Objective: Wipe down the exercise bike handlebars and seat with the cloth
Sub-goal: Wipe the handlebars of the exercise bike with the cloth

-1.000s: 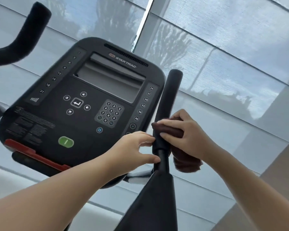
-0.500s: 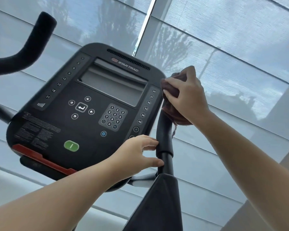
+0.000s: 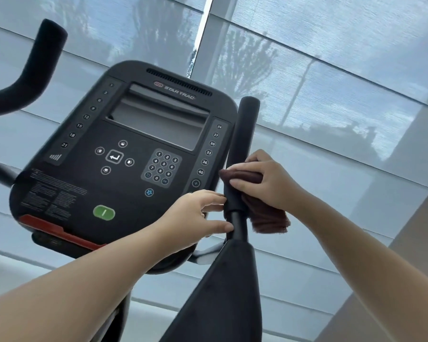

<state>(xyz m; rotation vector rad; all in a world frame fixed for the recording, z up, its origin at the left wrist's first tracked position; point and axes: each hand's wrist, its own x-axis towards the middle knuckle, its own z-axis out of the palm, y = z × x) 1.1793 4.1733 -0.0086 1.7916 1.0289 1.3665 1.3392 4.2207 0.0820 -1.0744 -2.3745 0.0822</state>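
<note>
The bike's right handlebar (image 3: 244,134) is a black padded upright bar just right of the console. My right hand (image 3: 265,180) is shut on a dark brown cloth (image 3: 265,213), pressed around the lower end of the padded grip, with a loose end hanging to the right. My left hand (image 3: 195,215) rests at the base of the same bar, thumb and fingertips touching the thin stem below the padding, fingers apart. The left handlebar (image 3: 38,67) curves up at the far left. The seat is out of sight.
The black Star Trac console (image 3: 124,188) with keypad and green button fills the middle, tilted toward me. A wide black arm pad (image 3: 223,297) runs down from the bar's stem. Shaded windows (image 3: 331,99) stand behind the bike.
My right hand slid the cloth from the lower grip up to the handlebar's top, then back down to the lower grip. My left hand stayed at the bar's base.
</note>
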